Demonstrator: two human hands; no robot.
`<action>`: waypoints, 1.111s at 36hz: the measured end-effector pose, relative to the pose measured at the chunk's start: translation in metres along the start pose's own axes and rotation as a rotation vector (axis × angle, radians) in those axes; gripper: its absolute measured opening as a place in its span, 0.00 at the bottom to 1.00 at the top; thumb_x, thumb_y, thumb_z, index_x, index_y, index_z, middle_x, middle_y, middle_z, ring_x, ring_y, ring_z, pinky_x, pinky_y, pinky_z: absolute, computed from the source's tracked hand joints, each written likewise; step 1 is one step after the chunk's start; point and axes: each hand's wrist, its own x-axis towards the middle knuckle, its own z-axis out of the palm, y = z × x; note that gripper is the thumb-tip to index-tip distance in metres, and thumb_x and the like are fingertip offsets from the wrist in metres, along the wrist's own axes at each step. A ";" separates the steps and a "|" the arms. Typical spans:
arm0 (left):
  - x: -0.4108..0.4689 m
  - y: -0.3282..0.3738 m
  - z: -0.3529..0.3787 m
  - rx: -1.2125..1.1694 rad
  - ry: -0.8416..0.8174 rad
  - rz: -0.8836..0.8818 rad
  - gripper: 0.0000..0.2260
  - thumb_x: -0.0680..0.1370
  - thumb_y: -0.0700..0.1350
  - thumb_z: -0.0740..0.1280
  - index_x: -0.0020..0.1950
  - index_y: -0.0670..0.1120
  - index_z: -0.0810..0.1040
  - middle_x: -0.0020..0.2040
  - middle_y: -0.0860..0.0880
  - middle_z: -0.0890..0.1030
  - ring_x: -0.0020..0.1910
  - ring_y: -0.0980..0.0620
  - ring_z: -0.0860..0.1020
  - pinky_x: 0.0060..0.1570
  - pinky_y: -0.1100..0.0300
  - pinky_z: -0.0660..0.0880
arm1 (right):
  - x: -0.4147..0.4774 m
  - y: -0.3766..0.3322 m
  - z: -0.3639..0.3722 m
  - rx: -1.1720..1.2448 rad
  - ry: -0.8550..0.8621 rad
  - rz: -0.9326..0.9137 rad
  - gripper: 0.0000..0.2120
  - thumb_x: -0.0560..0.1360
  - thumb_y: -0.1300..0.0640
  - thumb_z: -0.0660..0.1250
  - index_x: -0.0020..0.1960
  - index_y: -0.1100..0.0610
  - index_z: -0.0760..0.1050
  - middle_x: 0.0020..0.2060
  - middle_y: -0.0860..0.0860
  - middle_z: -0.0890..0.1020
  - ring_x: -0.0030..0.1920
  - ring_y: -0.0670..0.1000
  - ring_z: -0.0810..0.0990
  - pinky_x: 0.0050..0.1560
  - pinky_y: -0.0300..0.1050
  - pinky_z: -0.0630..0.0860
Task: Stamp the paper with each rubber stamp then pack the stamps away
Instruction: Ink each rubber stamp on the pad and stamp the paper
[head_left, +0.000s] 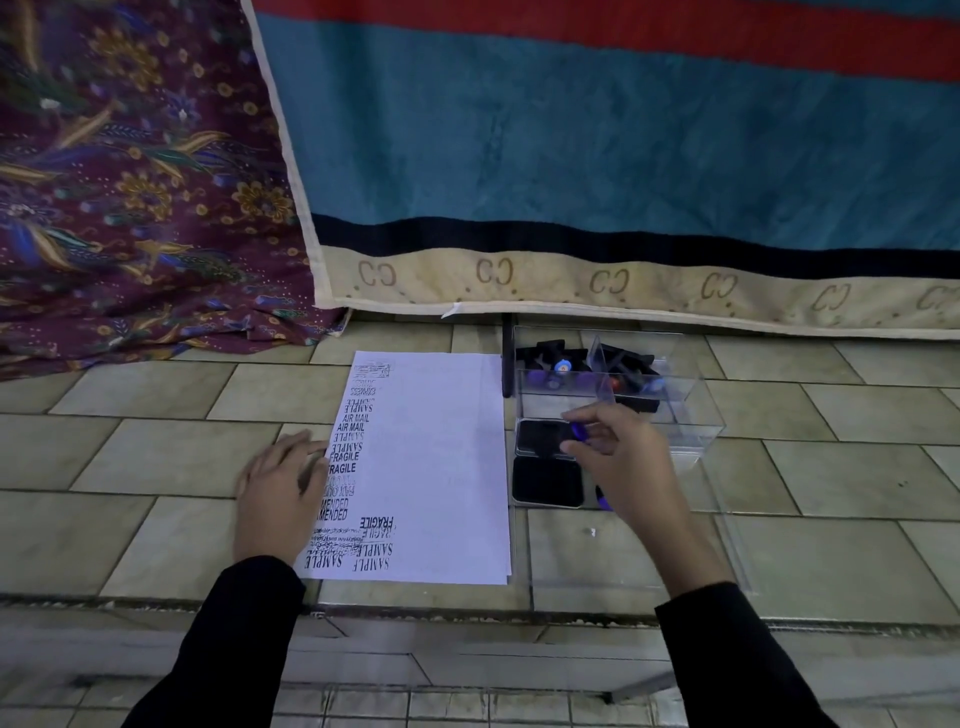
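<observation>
Inking up
My right grip is pinching a stamp at the ink pad; my left grip, spread, is pressing the paper.

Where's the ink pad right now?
Head view: the ink pad lies just right of the paper, on the near side of the clear box, under the stamp in the right hand.

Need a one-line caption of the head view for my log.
Left hand rests on the stamped paper while the right hand pinches a purple stamp at the ink pad, beside the clear box.
</observation>
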 end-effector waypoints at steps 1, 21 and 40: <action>0.000 0.000 0.000 0.000 0.000 0.000 0.08 0.78 0.43 0.66 0.57 0.49 0.81 0.65 0.49 0.77 0.64 0.45 0.72 0.67 0.46 0.62 | -0.002 0.000 0.003 -0.016 -0.004 -0.028 0.13 0.69 0.64 0.74 0.50 0.51 0.80 0.46 0.45 0.79 0.43 0.43 0.79 0.43 0.28 0.75; -0.001 0.002 -0.002 0.002 -0.003 -0.004 0.09 0.78 0.43 0.66 0.57 0.48 0.81 0.65 0.48 0.77 0.64 0.43 0.72 0.67 0.47 0.63 | -0.018 0.003 0.026 -0.262 -0.040 -0.184 0.14 0.72 0.69 0.69 0.56 0.59 0.80 0.51 0.52 0.79 0.45 0.45 0.77 0.50 0.30 0.72; -0.001 0.002 -0.001 0.003 -0.006 0.000 0.09 0.79 0.43 0.66 0.58 0.48 0.81 0.65 0.49 0.77 0.64 0.44 0.72 0.67 0.47 0.62 | -0.025 -0.031 0.049 0.016 -0.038 -0.276 0.10 0.71 0.64 0.72 0.51 0.57 0.81 0.48 0.50 0.80 0.41 0.43 0.81 0.48 0.31 0.78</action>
